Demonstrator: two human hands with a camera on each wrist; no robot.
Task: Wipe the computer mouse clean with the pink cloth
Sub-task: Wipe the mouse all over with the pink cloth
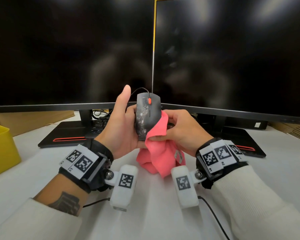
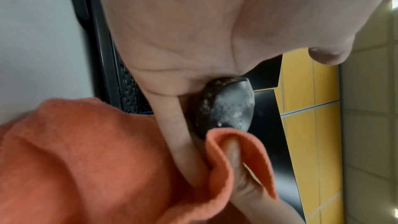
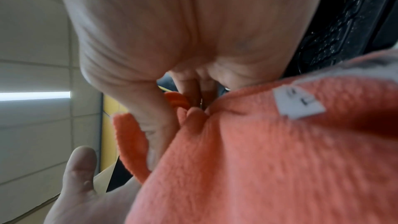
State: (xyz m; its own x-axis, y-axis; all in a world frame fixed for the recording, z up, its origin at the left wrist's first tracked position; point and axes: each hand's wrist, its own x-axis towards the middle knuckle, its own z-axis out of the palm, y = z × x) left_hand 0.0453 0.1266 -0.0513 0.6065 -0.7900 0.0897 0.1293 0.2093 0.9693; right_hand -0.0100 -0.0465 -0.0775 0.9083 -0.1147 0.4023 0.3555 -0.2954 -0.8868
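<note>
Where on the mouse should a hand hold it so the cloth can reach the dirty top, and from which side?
Grip the mouse by its narrow flanks, from beneath and the left, as the left hand does. That likely leaves its smudged, domed top bare for the pink cloth in the right hand.

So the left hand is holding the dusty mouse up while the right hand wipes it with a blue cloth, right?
Not quite: the cloth is pink, not blue, as the head view shows. The rest holds: the left hand holds the dusty mouse up while the right hand wipes it.
</note>
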